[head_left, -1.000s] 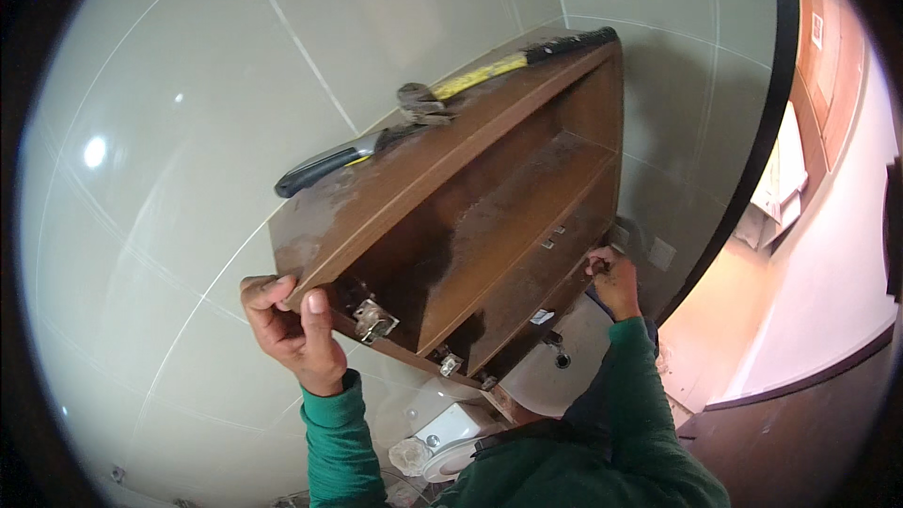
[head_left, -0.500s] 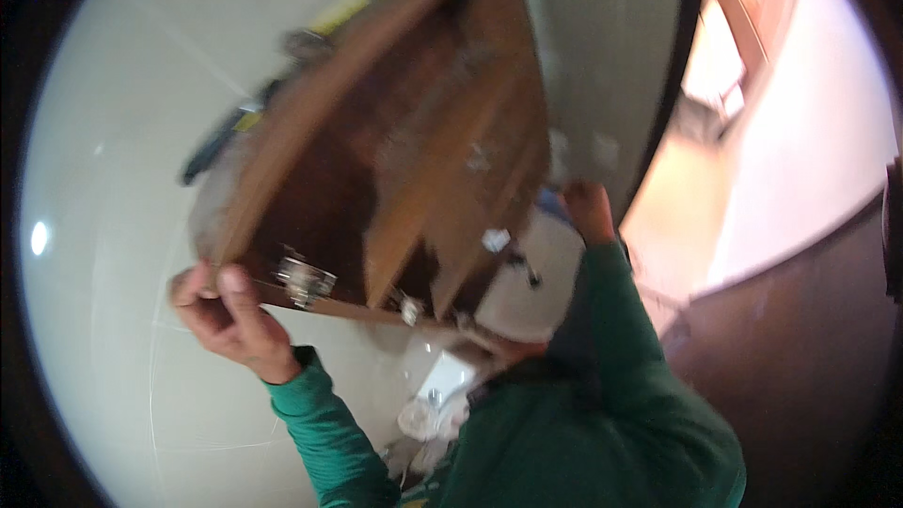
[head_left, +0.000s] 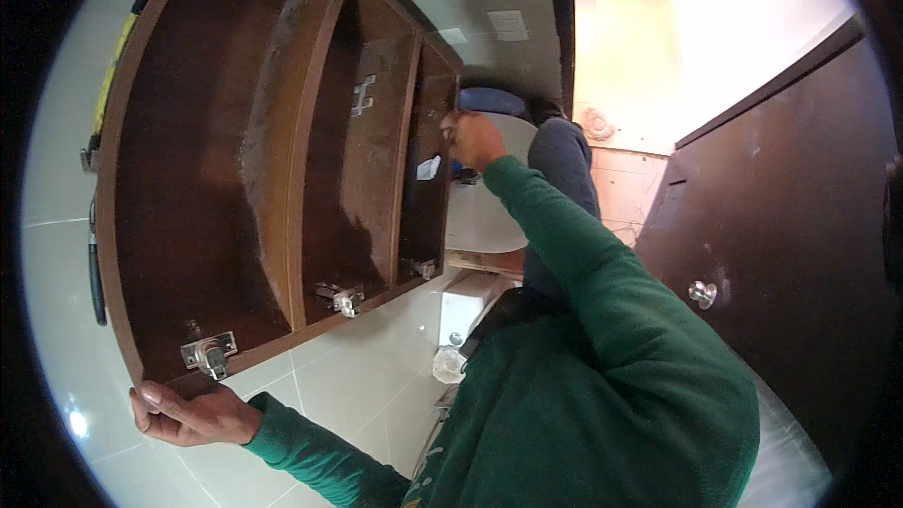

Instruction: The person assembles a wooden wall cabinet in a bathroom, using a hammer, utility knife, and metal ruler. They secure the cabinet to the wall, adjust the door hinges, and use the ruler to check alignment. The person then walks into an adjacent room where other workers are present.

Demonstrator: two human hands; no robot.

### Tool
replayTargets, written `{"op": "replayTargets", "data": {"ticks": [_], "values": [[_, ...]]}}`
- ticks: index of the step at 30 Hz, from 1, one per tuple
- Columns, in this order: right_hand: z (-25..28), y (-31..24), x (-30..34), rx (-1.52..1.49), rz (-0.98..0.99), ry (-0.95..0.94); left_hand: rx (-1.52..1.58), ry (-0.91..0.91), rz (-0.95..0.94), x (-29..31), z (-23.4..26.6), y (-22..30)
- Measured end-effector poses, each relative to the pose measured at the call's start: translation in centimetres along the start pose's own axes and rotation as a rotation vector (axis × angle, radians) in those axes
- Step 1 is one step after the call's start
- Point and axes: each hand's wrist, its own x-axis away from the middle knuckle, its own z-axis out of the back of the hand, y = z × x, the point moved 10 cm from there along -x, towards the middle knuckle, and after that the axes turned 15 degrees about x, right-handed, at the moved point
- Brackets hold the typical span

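Note:
A brown wooden cabinet, open-fronted and split by two shelf boards, fills the left half of the view. Along its near edge sit metal hinges. A bent metal plate shows in the middle compartment, and a small white scrap in the right-hand one. My left hand grips the near left corner, thumb over the rim. At the cabinet's right edge my right hand is closed on the board; its fingertips are partly hidden.
Yellow-and-black tools lie along the cabinet's left side. A pale rounded lid and a blue rounded object are beside my right hand. The dark door with its round knob stands right. A switch plate is on the wall.
The cabinet looked slanted and blurred before; now it is squarer, sharper and further left in view. My left hand has gone lower in the picture, still on the same corner; the right shows higher.

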Motion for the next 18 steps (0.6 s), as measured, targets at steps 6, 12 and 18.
{"op": "replayTargets", "data": {"ticks": [6,12,18], "values": [[-12.3,-9.0,-4.4,-0.163,0.468,-0.054,-0.068,-0.077,0.067,0.8,2.6,0.2],[-15.3,-9.6,-5.4,0.247,0.614,-0.192,-0.078,-0.153,0.028,2.8,-0.4,1.6],[-13.5,-6.2,-5.5,0.367,0.677,-0.132,0.046,-0.198,0.010,3.5,-1.9,0.2]]}}
